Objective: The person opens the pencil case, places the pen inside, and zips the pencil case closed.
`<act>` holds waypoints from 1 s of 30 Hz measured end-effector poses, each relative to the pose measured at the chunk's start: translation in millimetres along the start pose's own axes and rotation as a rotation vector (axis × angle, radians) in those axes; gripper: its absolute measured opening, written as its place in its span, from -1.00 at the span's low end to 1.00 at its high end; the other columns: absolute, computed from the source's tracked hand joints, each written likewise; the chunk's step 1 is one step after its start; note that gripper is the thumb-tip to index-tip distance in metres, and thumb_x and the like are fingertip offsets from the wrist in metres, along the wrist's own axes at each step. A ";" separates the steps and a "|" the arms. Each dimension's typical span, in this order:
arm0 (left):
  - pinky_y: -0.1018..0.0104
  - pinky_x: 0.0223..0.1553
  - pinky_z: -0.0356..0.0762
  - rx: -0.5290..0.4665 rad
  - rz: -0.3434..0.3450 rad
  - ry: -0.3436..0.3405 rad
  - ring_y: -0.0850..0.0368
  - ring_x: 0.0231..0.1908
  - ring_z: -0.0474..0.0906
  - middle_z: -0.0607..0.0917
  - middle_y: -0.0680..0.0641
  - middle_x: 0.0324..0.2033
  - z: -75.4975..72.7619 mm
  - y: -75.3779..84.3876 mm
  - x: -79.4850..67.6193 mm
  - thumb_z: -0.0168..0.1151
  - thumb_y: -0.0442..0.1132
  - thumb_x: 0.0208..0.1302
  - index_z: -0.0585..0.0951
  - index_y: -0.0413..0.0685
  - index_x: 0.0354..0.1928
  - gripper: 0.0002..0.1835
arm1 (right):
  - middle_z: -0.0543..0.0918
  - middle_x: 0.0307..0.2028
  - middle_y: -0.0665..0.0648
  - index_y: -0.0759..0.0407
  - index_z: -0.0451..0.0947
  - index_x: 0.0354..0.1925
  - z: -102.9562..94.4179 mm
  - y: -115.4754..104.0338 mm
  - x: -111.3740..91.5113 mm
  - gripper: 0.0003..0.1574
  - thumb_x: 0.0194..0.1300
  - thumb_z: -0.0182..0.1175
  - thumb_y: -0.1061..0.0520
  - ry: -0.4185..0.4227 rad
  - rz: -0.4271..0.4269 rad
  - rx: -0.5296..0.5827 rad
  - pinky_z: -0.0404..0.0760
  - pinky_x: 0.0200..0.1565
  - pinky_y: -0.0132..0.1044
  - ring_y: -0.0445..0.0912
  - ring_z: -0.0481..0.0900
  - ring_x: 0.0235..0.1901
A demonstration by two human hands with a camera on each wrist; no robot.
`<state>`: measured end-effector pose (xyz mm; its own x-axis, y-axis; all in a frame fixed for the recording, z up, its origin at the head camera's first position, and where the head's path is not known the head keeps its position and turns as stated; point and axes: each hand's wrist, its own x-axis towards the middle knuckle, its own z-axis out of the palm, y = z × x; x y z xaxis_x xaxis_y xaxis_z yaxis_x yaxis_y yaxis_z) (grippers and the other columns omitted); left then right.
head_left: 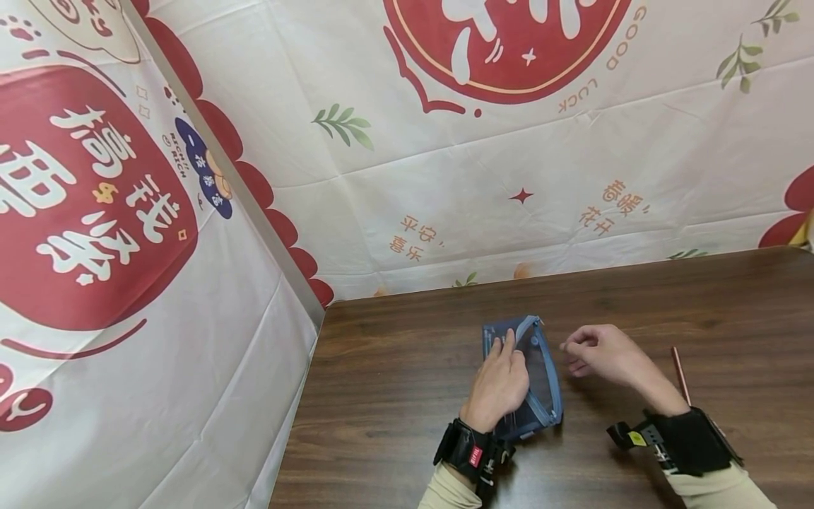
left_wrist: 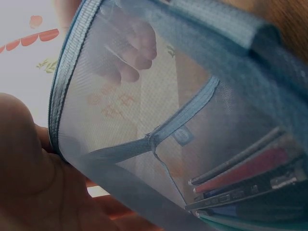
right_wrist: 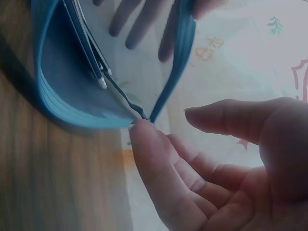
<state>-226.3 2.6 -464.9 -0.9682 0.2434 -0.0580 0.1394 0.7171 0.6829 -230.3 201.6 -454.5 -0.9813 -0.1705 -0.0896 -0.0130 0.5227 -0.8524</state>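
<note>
A mesh zip pouch (head_left: 543, 371) with blue trim rests on the table. My left hand (head_left: 499, 389) lies over its left side; in the left wrist view the thumb and fingers are on either side of the pouch's edge. Several pens (left_wrist: 240, 175), one of them red, show through the mesh. A thin dark strip or cord (right_wrist: 126, 96) runs inside the pouch to the corner of the trim. Just right of the pouch is my right hand (head_left: 604, 357), its fingers loosely bent. Thumb and forefinger stand apart with nothing between them; the forefinger tip appears beside the trim's corner.
A reddish-brown pen-like stick (head_left: 680, 375) lies on the brown wooden table (head_left: 381, 367), partly covered by my right forearm. White printed cloths hang behind the table (head_left: 458, 162) and at its left side (head_left: 191, 367).
</note>
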 end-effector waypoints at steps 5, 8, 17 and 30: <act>-0.01 0.27 0.26 -0.016 -0.011 0.002 -0.03 0.34 0.17 0.21 -0.03 0.43 0.3 -0.3 -1.7 -0.45 0.04 0.47 0.15 0.19 0.45 -0.44 | 0.68 -0.39 0.27 0.49 0.54 -0.18 -7.7 1.0 -3.9 -0.66 0.36 0.06 0.16 -0.009 -0.016 -0.056 0.72 -0.37 -0.11 -0.03 0.68 -0.44; -0.01 0.27 0.26 -0.016 -0.012 0.002 -0.03 0.34 0.18 0.21 -0.04 0.43 0.3 -0.3 -2.2 -0.44 0.04 0.47 0.15 0.22 0.45 -0.44 | 0.68 -0.41 0.24 0.45 0.55 -0.21 -11.8 3.5 -5.0 -0.68 0.34 0.06 0.16 0.002 -0.019 -0.095 0.71 -0.37 -0.09 -0.05 0.68 -0.47; -0.01 0.28 0.26 -0.018 -0.022 -0.004 -0.03 0.34 0.17 0.20 -0.04 0.44 1.3 -0.6 -2.8 -0.45 0.06 0.46 0.13 0.28 0.45 -0.45 | 0.63 -0.54 0.13 0.35 0.59 -0.35 -24.6 9.3 -9.3 -0.66 0.31 0.08 0.08 0.111 0.017 -0.332 0.43 -0.52 -0.23 -0.13 0.55 -0.55; 0.00 0.27 0.26 -0.027 -0.031 -0.008 -0.03 0.34 0.18 0.20 -0.07 0.43 1.5 -0.9 -3.3 -0.44 0.07 0.46 0.12 0.31 0.45 -0.45 | 0.62 -0.57 0.09 0.35 0.56 -0.39 -40.9 15.1 -14.3 -0.63 0.31 0.08 0.04 0.115 0.069 -0.367 0.38 -0.52 -0.24 -0.11 0.52 -0.55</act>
<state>-223.0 2.1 -466.5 -0.9703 0.2267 -0.0846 0.1040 0.7064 0.7002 -224.4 246.1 -445.0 -0.9971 -0.0406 -0.0640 0.0063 0.7971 -0.6039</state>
